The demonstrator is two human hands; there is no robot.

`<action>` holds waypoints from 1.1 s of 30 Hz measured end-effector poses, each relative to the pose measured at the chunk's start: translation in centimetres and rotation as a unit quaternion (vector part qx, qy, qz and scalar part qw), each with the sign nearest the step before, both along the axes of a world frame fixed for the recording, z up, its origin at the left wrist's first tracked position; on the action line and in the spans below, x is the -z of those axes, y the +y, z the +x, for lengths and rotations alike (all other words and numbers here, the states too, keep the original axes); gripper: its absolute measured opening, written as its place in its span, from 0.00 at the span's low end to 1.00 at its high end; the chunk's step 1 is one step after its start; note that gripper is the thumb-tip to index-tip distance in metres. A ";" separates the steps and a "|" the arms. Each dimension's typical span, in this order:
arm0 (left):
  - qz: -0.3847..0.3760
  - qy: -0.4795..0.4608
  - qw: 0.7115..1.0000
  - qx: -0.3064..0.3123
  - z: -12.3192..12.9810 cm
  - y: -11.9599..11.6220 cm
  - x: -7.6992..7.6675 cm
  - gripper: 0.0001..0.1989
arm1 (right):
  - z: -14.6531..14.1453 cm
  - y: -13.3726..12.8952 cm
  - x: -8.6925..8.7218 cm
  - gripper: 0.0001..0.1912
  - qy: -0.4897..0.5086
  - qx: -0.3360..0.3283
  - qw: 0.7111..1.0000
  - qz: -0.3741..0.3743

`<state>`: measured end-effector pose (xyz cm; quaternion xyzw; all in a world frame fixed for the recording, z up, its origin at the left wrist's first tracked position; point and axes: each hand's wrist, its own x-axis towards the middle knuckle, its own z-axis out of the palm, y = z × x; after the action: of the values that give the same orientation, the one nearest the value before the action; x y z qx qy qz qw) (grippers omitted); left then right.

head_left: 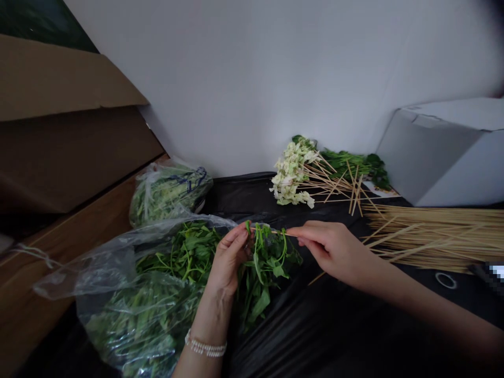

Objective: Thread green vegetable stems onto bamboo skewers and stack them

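Between my two hands runs a thin wooden skewer [292, 233], with leafy green vegetable stems [260, 257] threaded on it and their leaves hanging down. My right hand [331, 247] pinches the bare end of the skewer. At the other end, my left hand [230, 257] is closed on the greens, its thumb and fingertips by the skewer's tip. Just left of it lies a clear plastic bag [129, 310] full of the same kind of loose greens [192, 252].
Skewers of pale cabbage leaves [291, 173] and skewered greens [350, 163] lie by the white wall. Many bare skewers [433, 233] are on the right, before a white box [444, 152]. A tied bag of greens [165, 194] and a cardboard box [74, 152] stand left.
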<state>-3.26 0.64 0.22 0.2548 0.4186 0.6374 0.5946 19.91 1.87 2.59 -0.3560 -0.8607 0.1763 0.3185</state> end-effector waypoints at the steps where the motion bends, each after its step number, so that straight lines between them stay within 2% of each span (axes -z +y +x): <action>1: -0.004 0.004 1.000 0.001 0.0 0.0 -0.1 0.17 | 0.0 0.0 0.0 0.20 0.000 -0.001 1.000 0.000; 6: 0.002 0.001 0.999 0.038 -0.1 -0.2 -0.3 0.15 | 0.1 0.1 0.0 0.20 0.009 -0.013 1.000 0.004; 12: -0.010 0.027 0.999 0.046 0.3 -0.3 0.1 0.15 | -0.2 0.0 0.2 0.20 0.005 -0.011 1.000 0.005; 14: 0.002 0.021 1.000 0.012 0.1 0.0 0.1 0.17 | -0.2 0.1 0.2 0.19 0.024 -0.001 1.000 0.007; 17: 0.007 -0.040 0.996 -0.080 -0.8 0.6 -0.1 0.18 | -0.1 0.3 0.0 0.16 0.088 0.049 0.995 0.016; 18: -0.001 -0.059 0.994 -0.093 -1.0 0.7 -0.2 0.18 | -0.1 0.4 -0.1 0.15 0.104 0.066 0.992 0.017; 21: 0.001 -0.055 0.997 -0.053 -0.8 0.7 -0.2 0.26 | -0.1 0.6 -0.3 0.14 0.122 0.080 0.989 0.008; 24: 0.062 0.011 0.998 0.020 0.6 0.0 0.2 0.30 | -0.3 0.4 -0.2 0.15 0.116 0.063 0.991 -0.012; 26: 0.086 0.075 0.993 0.034 1.4 -0.5 0.5 0.28 | -0.4 0.3 -0.2 0.15 0.108 0.039 0.993 -0.026; 28: 0.069 0.117 0.990 0.041 1.8 -0.7 0.8 0.20 | -0.3 0.3 -0.3 0.15 0.097 0.015 0.994 -0.042; 30: 0.032 0.102 0.994 0.037 1.5 -0.6 0.8 0.13 | 0.2 0.5 -0.5 0.15 0.079 0.000 0.995 -0.057; 33: 0.006 0.015 1.000 -0.019 0.5 -0.1 0.3 0.11 | 1.4 1.2 -1.0 0.13 0.033 -0.011 0.995 -0.091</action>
<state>-2.74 0.50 -0.12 0.2600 0.4283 0.6472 0.5746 21.27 3.11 3.58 -0.3675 -0.8340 0.2689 0.3115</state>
